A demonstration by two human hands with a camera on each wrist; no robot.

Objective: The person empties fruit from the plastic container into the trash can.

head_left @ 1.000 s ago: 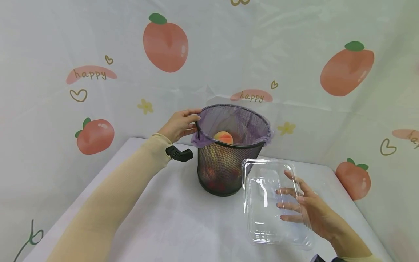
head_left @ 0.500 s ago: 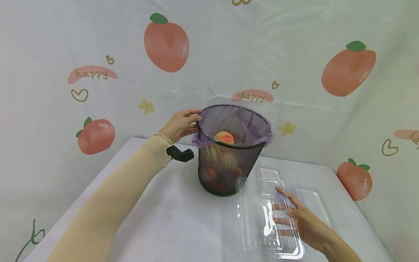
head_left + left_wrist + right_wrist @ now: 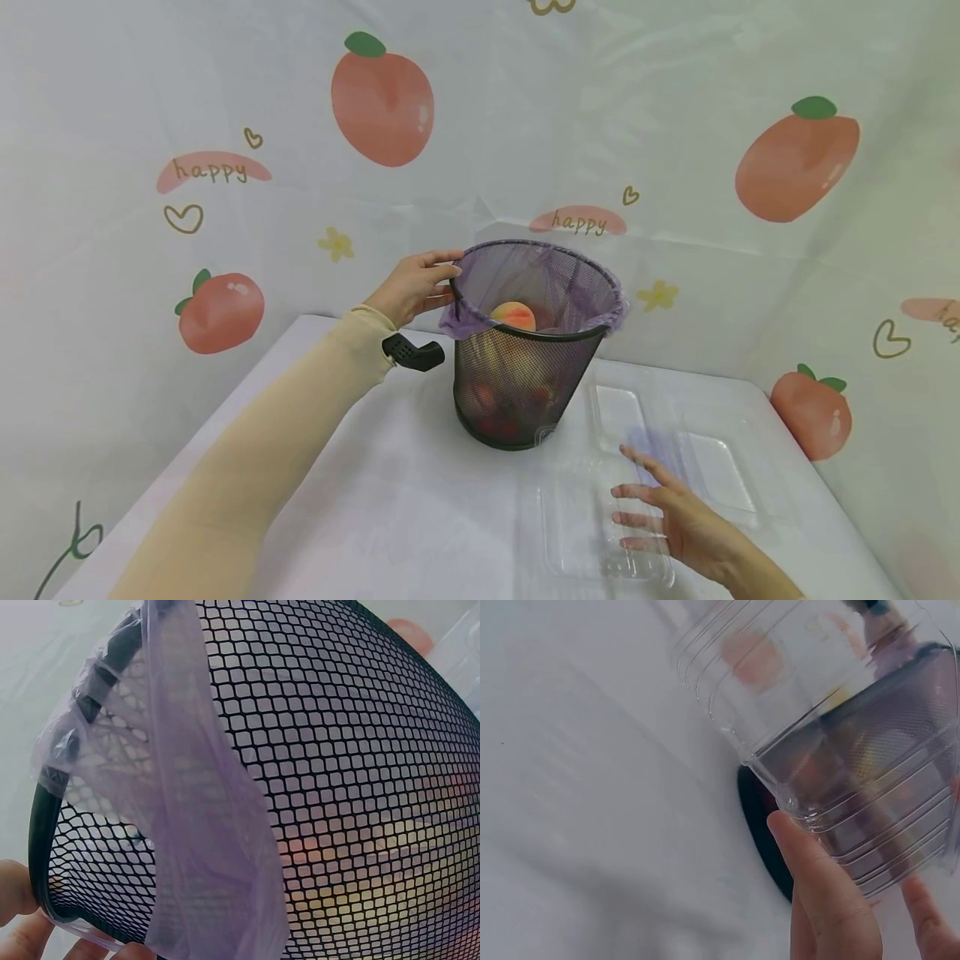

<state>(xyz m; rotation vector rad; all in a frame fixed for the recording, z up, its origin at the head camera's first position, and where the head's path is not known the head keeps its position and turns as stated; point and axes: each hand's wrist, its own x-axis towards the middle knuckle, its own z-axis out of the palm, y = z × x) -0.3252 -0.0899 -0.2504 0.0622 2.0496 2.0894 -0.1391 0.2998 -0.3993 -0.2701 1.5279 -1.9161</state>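
Observation:
A black mesh wastebasket (image 3: 525,375) with a purple liner bag (image 3: 558,287) over its rim stands upright on the table. My left hand (image 3: 412,287) grips its left rim, thumb and fingers on either side, as the left wrist view also shows. A peach (image 3: 513,315) lies on top of other fruit inside, blurred by the mesh. My right hand (image 3: 682,525) holds a clear plastic container (image 3: 573,525) by its right edge, low in front of the basket. In the right wrist view the thumb (image 3: 817,885) presses the ribbed side of the container.
To the right of the basket, more clear plastic packaging (image 3: 723,471) lies on the white tabletop (image 3: 390,500); its outline is hard to make out. A white curtain (image 3: 480,100) printed with peaches hangs close behind the table.
My right hand has lowered the clear container toward me and slightly left, uncovering the packaging lying at the right. The left hand and the basket have stayed in place.

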